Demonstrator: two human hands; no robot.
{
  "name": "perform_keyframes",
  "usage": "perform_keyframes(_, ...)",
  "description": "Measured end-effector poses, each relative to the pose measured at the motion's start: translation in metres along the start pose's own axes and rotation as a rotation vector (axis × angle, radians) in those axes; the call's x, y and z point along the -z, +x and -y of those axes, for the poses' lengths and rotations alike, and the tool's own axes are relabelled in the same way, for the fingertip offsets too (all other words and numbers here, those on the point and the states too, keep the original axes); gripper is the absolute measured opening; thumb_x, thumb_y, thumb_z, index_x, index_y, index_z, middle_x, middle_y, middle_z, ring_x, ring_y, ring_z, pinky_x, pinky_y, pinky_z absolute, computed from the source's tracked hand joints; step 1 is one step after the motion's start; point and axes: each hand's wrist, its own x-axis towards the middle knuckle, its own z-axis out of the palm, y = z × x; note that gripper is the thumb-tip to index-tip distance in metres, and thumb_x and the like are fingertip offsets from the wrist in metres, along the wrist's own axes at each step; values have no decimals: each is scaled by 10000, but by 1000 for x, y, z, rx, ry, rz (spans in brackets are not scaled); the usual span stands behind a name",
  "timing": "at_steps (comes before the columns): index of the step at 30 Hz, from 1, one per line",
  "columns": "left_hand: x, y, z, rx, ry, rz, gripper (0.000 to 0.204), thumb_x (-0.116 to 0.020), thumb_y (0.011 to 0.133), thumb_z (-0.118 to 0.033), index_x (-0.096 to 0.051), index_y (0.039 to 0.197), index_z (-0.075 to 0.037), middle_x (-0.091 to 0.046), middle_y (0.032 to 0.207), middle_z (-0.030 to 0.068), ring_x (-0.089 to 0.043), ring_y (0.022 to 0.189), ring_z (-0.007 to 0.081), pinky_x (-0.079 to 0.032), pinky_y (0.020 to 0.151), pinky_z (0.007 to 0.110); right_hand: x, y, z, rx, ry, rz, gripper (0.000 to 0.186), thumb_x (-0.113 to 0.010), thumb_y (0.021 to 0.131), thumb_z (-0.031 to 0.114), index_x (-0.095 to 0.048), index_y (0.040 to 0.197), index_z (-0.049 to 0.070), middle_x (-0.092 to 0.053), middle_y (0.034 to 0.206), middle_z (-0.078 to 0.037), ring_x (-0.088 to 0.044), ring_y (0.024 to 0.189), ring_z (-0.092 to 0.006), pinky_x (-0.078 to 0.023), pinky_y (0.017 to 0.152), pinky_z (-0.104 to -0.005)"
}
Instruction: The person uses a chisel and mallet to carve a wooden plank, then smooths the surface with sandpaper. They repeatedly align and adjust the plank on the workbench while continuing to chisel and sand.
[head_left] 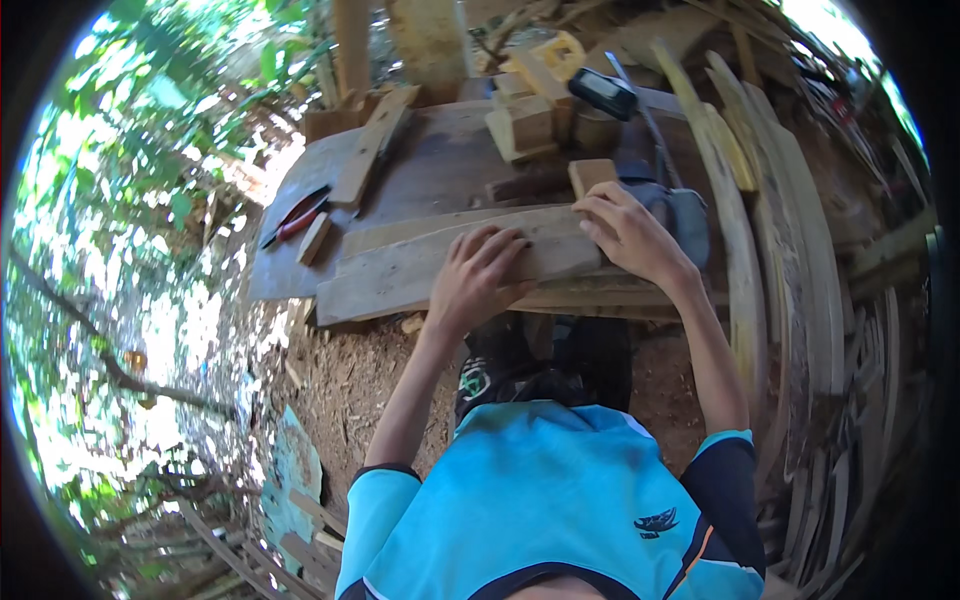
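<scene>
A long grey-brown wooden plank (385,278) lies along the near side of the workbench (440,150). My left hand (480,272) rests on its middle, fingers slightly bent and spread over the top face. At the plank's right end is my right hand (632,235), with its fingers bent and drawn together near the far edge. Whether something small is between those fingertips is hidden. Just beyond them sits a small light wooden block (592,174). Another board (400,232) lies behind the plank, partly covered by it.
Red-handled pliers (298,220) and a small wood piece (314,240) lie at the bench's left. A board (372,150) slants behind them. Farther back are stacked wood blocks (525,130) and a dark handheld device (603,94). Long timber strips (735,230) stand along the right.
</scene>
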Motion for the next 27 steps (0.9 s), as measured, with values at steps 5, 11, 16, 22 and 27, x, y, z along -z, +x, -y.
perform_keyframes(5, 3, 1, 4, 16, -130, -28, 383, -704, 711, -244, -619, 1033, -54, -571, 1140, 108, -487, 1115, 287, -396, 931, 406, -44, 33, 29, 50, 84, 35, 271, -511, 884, 187, -572, 1079, 9, -546, 1093, -166, -515, 1046, -337, -409, 904, -402)
perform_keyframes(11, 11, -5, 17, 231, -524, -149, 155, -623, 759, -113, -648, 845, 13, -641, 869, 141, -603, 879, 279, -467, 796, 352, -89, 33, 38, -2, -114, -23, 329, -488, 884, 224, -541, 1156, 47, -559, 1120, -148, -487, 1116, -281, -321, 993, -393)
perform_keyframes(16, 12, 2, 18, 574, -673, -201, 124, -607, 754, -81, -640, 816, 21, -639, 813, 159, -622, 772, 280, -472, 705, 322, -95, 11, 45, 25, -263, -43, 577, -607, 778, 328, -464, 1240, 14, -479, 1256, -174, -405, 1221, -306, -261, 1059, -410)
perform_keyframes(22, -13, 68, 45, 311, -272, -132, 170, -632, 756, -163, -657, 837, -16, -642, 840, 163, -621, 797, 306, -471, 715, 382, -84, 12, 45, 24, -264, 93, 867, -719, 607, 466, -420, 1279, 7, -444, 1289, -174, -379, 1235, -318, -250, 1073, -418)
perform_keyframes(27, -52, 157, 68, 675, -13, 336, 280, -674, 677, -274, -685, 848, -52, -639, 894, 211, -617, 892, 337, -490, 784, 385, -82, 13, 39, 51, -215, 50, 913, -733, 570, 483, -422, 1269, -16, -435, 1289, -187, -380, 1233, -313, -260, 1068, -425)
